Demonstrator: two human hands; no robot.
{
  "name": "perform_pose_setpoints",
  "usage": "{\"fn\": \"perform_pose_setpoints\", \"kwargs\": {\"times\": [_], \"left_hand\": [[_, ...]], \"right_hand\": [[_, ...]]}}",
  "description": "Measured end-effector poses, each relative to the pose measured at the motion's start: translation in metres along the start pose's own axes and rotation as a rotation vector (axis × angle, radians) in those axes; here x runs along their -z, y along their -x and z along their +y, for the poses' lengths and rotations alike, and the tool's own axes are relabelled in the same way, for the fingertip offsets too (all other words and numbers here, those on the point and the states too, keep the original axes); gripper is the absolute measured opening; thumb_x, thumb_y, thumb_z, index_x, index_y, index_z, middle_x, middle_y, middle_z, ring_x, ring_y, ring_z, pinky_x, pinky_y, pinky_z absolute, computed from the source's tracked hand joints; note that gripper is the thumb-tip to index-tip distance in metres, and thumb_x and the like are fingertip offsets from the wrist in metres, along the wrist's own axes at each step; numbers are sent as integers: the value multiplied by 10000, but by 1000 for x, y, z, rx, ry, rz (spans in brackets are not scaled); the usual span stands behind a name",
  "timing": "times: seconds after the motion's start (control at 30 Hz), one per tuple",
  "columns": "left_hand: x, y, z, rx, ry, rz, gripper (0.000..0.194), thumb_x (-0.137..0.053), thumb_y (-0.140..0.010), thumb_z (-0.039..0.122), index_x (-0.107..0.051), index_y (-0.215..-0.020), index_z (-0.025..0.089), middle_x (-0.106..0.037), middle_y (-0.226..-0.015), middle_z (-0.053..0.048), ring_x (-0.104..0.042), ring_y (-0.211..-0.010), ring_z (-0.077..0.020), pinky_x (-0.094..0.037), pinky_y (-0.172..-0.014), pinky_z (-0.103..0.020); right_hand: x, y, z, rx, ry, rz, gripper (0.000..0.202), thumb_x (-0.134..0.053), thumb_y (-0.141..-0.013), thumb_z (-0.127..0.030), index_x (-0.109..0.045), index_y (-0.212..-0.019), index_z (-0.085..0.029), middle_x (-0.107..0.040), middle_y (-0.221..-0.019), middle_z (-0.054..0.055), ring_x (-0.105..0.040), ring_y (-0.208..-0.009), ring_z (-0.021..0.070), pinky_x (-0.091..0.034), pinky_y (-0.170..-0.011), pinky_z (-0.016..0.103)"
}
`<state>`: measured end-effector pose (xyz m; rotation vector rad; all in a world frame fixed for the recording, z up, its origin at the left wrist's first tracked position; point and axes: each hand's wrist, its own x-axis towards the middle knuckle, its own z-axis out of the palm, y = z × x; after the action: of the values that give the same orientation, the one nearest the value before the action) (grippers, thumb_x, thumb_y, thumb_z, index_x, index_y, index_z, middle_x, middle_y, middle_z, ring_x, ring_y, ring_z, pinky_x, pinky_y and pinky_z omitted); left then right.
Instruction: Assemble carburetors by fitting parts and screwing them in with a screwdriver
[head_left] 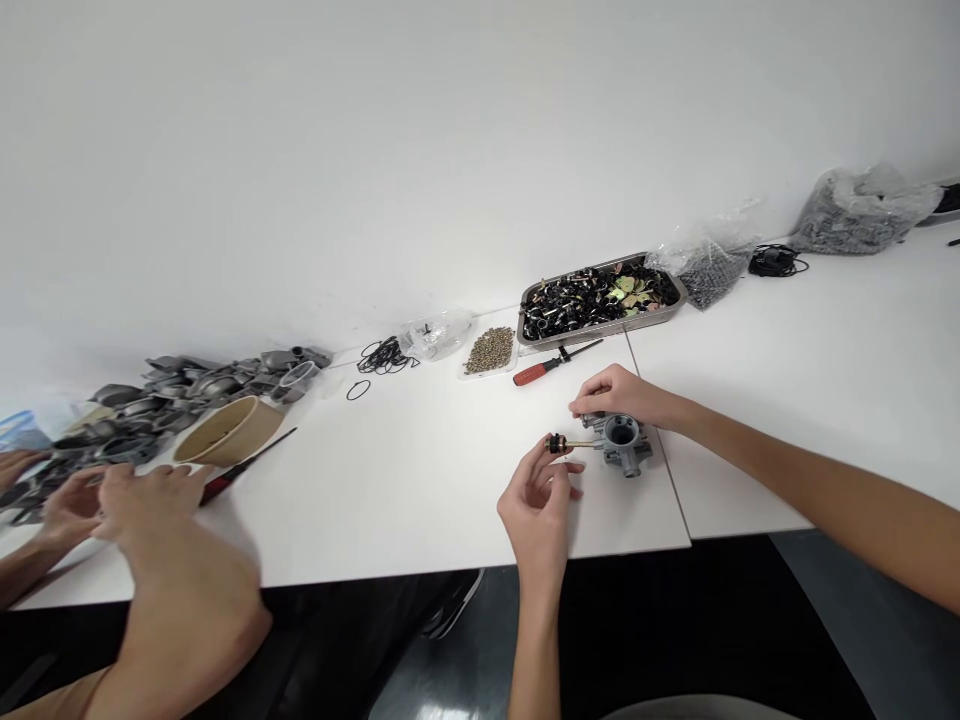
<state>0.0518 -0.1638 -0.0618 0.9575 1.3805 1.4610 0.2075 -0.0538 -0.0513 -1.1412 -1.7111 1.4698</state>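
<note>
A grey metal carburetor-like body (622, 440) with a round bore rests on the white table, near a seam between two panels. From its left side a thin brass-coloured rod with a black end piece (556, 443) sticks out. My left hand (538, 490) has its fingers curled at that black end, thumb and fingertips around it, other fingers spread below. My right hand (609, 390) reaches in from the right, its fingertips pressed together at the upper left of the grey body; what they pinch there is mostly hidden.
Behind stand a metal tray (577, 338) of black and brass parts, a red screwdriver (531, 374), a dish of small brass pieces (490, 351) and bags of grey parts (859, 215). At left, another person's hands (142, 500) work beside a tan bowl (232, 432).
</note>
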Motion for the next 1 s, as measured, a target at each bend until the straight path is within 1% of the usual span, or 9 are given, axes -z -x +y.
{"fn": "perform_pose_setpoints", "kwargs": {"times": [0.13, 0.23, 0.4, 0.47, 0.6, 0.8, 0.9, 1.0], "left_hand": [[0, 0, 4, 8, 65, -9, 401, -722, -724, 322, -659, -1041, 86, -713, -925, -134, -696, -688, -214, -516, -477, -267], [2, -3, 6, 34, 56, -31, 374, -717, -739, 361, -670, -985, 84, -711, -912, -133, -700, -684, -223, -523, -481, -277], [4, -6, 6, 94, -40, -50, 330, -680, -773, 386, -680, -907, 85, -720, -790, -114, -675, -617, -183, -506, -497, -249], [3, -6, 5, 92, -43, -40, 333, -677, -772, 395, -687, -904, 88, -721, -777, -110, -674, -624, -184, -507, -498, -249], [2, -6, 4, 80, -63, 21, 356, -696, -754, 414, -715, -906, 93, -717, -734, -101, -676, -647, -184, -500, -489, -234], [2, -9, 3, 68, -68, 18, 375, -699, -738, 428, -727, -889, 86, -708, -666, -94, -669, -601, -186, -511, -470, -242], [0, -8, 4, 49, -134, 38, 366, -666, -755, 425, -726, -893, 92, -690, -609, -77, -641, -550, -170, -511, -473, -244], [-1, -6, 6, 44, -245, 54, 354, -629, -765, 417, -724, -893, 101, -687, -606, -69, -628, -544, -164, -503, -486, -248]], "right_hand": [[0, 1, -1, 1, 6, -1, 298, -692, -737, -400, -727, -736, -104, -637, -718, 46, -492, -661, 98, -346, -612, 239], [1, 1, -1, 5, 17, -5, 303, -689, -744, -410, -729, -736, -110, -637, -715, 46, -491, -661, 101, -344, -606, 242], [0, 0, 1, 5, 17, -7, 301, -696, -743, -414, -730, -738, -114, -651, -736, 51, -509, -682, 108, -358, -619, 244], [1, 0, 1, 4, 18, -6, 307, -699, -742, -421, -730, -737, -115, -653, -739, 53, -509, -682, 109, -361, -621, 244], [1, -1, 2, 0, 25, -2, 336, -715, -729, -446, -734, -746, -111, -655, -741, 60, -509, -672, 110, -356, -609, 246], [1, -2, 1, -7, 19, 2, 361, -723, -723, -461, -740, -759, -103, -677, -773, 76, -534, -696, 123, -367, -614, 249], [1, -2, 1, -14, 9, 13, 344, -729, -717, -447, -740, -754, -105, -685, -780, 78, -549, -709, 129, -379, -622, 247], [0, -2, 0, -24, -9, 25, 331, -730, -712, -434, -746, -755, -106, -696, -798, 87, -568, -725, 136, -397, -634, 248]]}}
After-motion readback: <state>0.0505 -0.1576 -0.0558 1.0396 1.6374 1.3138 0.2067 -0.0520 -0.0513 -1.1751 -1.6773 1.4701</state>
